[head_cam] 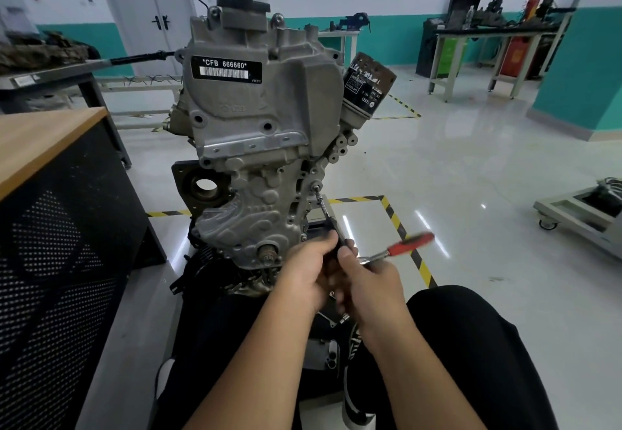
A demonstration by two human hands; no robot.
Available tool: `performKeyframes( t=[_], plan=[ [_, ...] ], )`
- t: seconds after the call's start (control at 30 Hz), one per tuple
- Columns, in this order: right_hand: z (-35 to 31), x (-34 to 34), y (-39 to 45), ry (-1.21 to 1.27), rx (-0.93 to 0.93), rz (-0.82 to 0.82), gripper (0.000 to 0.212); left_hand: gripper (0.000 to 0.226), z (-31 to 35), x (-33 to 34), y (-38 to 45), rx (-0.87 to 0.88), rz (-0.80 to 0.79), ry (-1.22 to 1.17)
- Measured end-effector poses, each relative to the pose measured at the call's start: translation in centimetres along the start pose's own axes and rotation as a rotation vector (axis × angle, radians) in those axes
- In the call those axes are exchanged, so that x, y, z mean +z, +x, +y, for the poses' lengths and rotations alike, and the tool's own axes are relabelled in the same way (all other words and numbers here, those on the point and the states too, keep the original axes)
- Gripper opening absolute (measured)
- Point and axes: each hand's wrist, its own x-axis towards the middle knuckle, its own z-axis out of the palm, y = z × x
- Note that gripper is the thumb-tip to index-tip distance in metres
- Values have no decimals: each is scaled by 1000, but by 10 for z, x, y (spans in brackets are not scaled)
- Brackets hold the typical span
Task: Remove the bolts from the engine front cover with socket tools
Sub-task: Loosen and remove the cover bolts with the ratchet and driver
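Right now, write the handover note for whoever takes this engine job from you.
Left hand: grip around the black extension bar near the ratchet head.
Right hand: grip at the ratchet head; its red handle sticks out to the right, blurred.
Socket end sits on a bolt at the right edge of the engine front cover.
Done: cannot tell how many bolts are out.
Left: loosen this bolt, then check the cover's other bolt holes.

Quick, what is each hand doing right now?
Left hand: fingers curled round the black extension bar that reaches to a bolt on the front cover.
Right hand: gripping the red-handled ratchet.
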Motion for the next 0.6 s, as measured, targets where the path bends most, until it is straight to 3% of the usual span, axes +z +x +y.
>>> performKeyframes(
  t=[0.03,0.1,0.2,0.23,0.27,0.37,0.43,0.47,0.57,0.6],
  plan=[
    [2,0,1,-192,-116,101,27,19,-1,1,0,24,18,12],
    [5,4,-1,-135,-158,142,26,22,0,2,-1,5,26,45],
    [-7,6,-6,668,281,-174,27,32,2,-1,-1,-49,15,89],
    [-7,4,-5,760,330,-215,26,34,2,-1,-1,-45,20,84],
    [-8,2,-4,648,282,-194,26,34,2,-1,-1,-30,24,75],
    [-1,0,-2,-295,-172,93,26,28,1,2,-3,28,50,17],
    [3,3,1,-351,-289,149,21,32,1,3,-4,25,61,5],
    [4,4,-1,-218,-238,109,23,33,1,3,-5,7,49,17],
    [-8,5,-9,616,270,-206,22,35,2,-1,-3,-32,28,52],
    [-10,4,-10,761,351,-243,21,35,2,-2,-2,-27,33,48]
  ],
)
